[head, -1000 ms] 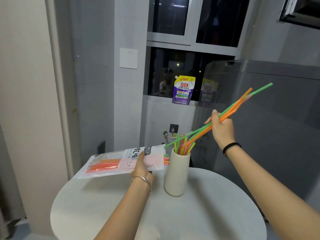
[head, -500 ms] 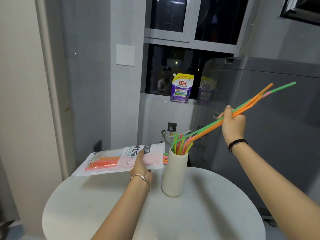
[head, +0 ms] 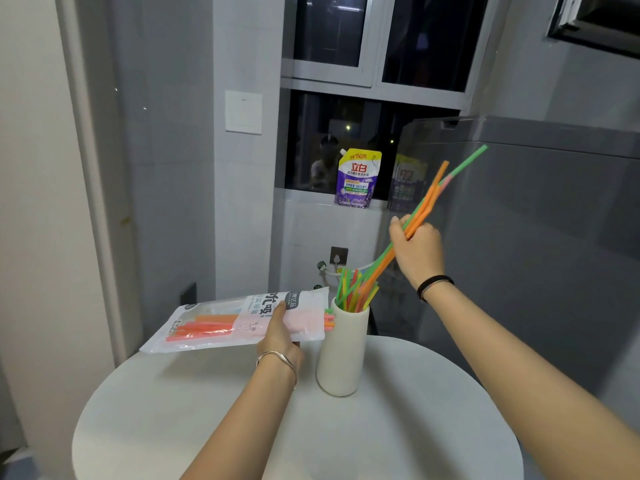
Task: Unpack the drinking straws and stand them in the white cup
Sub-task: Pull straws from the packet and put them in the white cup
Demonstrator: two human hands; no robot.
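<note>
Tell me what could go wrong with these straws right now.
The right hand steers a long tilted bunch of straws into an already crowded white cup; ends may catch and tip the narrow cup. The packet, held level in the left hand, could spill straws from its open end.

The straws (head: pixel 424 206) appear as smooth, bright plastic. A glossy, translucent plastic film forms the packet (head: pixel 221 322). The white cup (head: pixel 341 355) and round table (head: pixel 381 441) are finished matt and smooth.
</note>
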